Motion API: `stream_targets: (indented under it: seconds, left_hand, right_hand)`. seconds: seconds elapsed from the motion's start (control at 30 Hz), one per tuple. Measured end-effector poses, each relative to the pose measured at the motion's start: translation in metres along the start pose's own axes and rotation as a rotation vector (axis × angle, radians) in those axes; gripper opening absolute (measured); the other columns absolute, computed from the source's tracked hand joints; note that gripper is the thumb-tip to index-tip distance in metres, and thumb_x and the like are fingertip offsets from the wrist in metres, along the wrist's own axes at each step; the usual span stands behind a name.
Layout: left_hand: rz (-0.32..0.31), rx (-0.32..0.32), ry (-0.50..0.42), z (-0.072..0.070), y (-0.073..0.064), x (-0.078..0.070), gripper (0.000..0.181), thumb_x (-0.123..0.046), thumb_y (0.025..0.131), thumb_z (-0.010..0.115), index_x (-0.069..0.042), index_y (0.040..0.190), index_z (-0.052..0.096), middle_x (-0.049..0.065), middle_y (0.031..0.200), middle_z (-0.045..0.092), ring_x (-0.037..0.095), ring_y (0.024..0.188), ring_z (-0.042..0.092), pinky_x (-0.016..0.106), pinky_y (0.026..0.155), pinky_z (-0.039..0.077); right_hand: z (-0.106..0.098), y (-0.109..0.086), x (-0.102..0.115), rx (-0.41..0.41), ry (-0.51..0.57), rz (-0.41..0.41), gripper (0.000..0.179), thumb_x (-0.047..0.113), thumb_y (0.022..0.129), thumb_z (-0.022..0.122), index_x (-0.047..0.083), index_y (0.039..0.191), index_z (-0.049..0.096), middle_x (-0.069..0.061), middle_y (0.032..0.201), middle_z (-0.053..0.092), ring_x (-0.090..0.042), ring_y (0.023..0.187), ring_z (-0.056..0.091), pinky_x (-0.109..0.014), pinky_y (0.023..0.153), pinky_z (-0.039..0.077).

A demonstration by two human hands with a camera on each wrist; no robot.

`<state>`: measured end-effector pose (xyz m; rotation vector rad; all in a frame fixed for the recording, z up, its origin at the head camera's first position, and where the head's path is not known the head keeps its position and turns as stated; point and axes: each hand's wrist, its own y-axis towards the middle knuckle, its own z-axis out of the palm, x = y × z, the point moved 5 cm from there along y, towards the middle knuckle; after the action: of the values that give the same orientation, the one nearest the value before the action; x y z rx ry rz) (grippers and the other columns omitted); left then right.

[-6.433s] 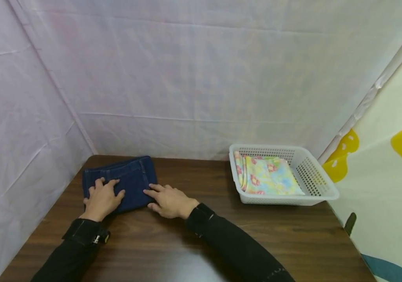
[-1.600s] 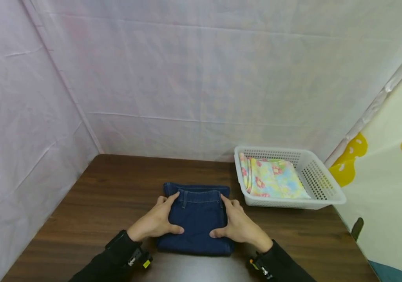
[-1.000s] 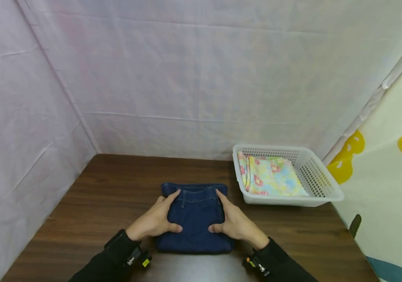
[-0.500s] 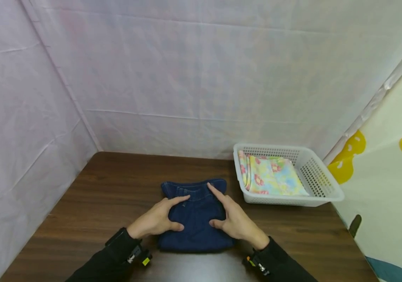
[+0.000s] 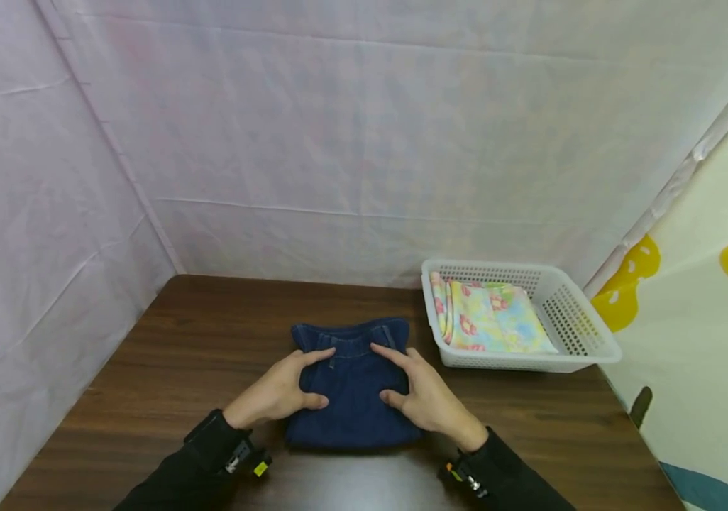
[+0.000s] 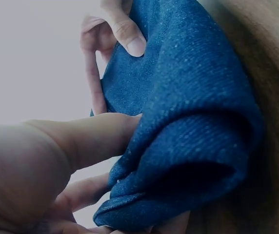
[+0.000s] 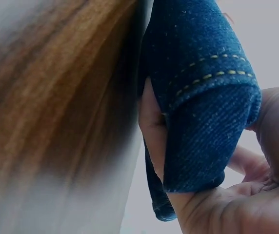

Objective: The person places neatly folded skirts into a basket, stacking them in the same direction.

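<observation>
A folded pair of dark blue jeans (image 5: 354,401) is at the front middle of the table, its waistband with belt loops toward the back. My left hand (image 5: 281,390) grips its left side, with the thumb and index finger on top. On the right side my right hand (image 5: 428,397) holds it the same way. In the left wrist view the thumb presses on the rolled denim edge (image 6: 188,136) while other fingers show below it. Fingers reach under the folded denim (image 7: 203,131) in the right wrist view, between it and the tabletop.
A white perforated plastic basket (image 5: 584,348) stands at the back right of the wooden table (image 5: 223,319). Inside it lies a folded floral cloth (image 5: 498,319) in yellow, pink and blue. White fabric sheets (image 5: 364,142) hang behind and to the left.
The jeans came from the back left, under flat hands, to the front middle. Since then my hands hold both sides; index fingers shifted on the waistband, and the front edge rose slightly in view.
</observation>
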<state>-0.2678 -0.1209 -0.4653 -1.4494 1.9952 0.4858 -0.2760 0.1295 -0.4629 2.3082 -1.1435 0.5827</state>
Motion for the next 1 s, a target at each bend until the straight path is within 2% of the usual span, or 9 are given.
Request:
stream_targets:
  seconds: [0.2,0.3,0.5,0.73,1.0]
  left_hand:
    - [-0.006,-0.026,-0.007,-0.005,-0.001,-0.002,0.084,-0.031,0.083,0.085,-0.040,0.153,0.040,0.027,0.155,0.031,0.046,0.136,0.038,0.062,0.099,0.041]
    - [-0.007,-0.030,-0.001,-0.007,-0.002,-0.004,0.084,-0.032,0.083,0.085,-0.039,0.153,0.040,0.026,0.155,0.031,0.045,0.136,0.039,0.062,0.099,0.041]
    - [-0.019,-0.046,-0.004,-0.014,-0.006,-0.010,0.085,-0.032,0.084,0.084,-0.042,0.154,0.037,0.027,0.158,0.024,0.047,0.139,0.032,0.064,0.101,0.039]
    - [0.014,-0.083,-0.012,-0.023,-0.010,-0.021,0.085,-0.033,0.085,0.083,-0.044,0.154,0.035,0.027,0.159,0.021,0.048,0.139,0.032,0.065,0.100,0.039]
    - [0.069,-0.134,-0.033,-0.030,-0.010,-0.034,0.086,-0.032,0.085,0.083,-0.043,0.155,0.034,0.017,0.160,0.026,0.041,0.136,0.040,0.061,0.098,0.043]
  right_hand:
    - [-0.006,0.001,0.003,-0.023,0.011,-0.005,0.081,0.021,0.087,0.082,0.034,0.155,0.040,-0.003,0.125,0.050,-0.017,0.106,0.054,-0.041,0.091,0.048]
    - [-0.008,0.001,0.004,-0.030,0.017,-0.013,0.082,0.020,0.087,0.082,0.035,0.155,0.039,-0.001,0.123,0.050,-0.016,0.103,0.054,-0.039,0.090,0.048]
    - [-0.014,0.003,0.008,-0.051,0.026,-0.051,0.083,0.018,0.088,0.081,0.035,0.156,0.037,0.000,0.121,0.050,-0.017,0.096,0.053,-0.037,0.085,0.048]
    - [-0.024,0.003,0.012,-0.068,0.036,-0.078,0.082,0.019,0.090,0.079,0.036,0.156,0.035,0.001,0.120,0.050,-0.016,0.090,0.052,-0.035,0.076,0.048]
    - [-0.043,0.006,0.018,-0.114,0.051,-0.125,0.079,0.015,0.090,0.078,0.034,0.155,0.038,-0.001,0.127,0.051,-0.015,0.109,0.054,-0.042,0.088,0.050]
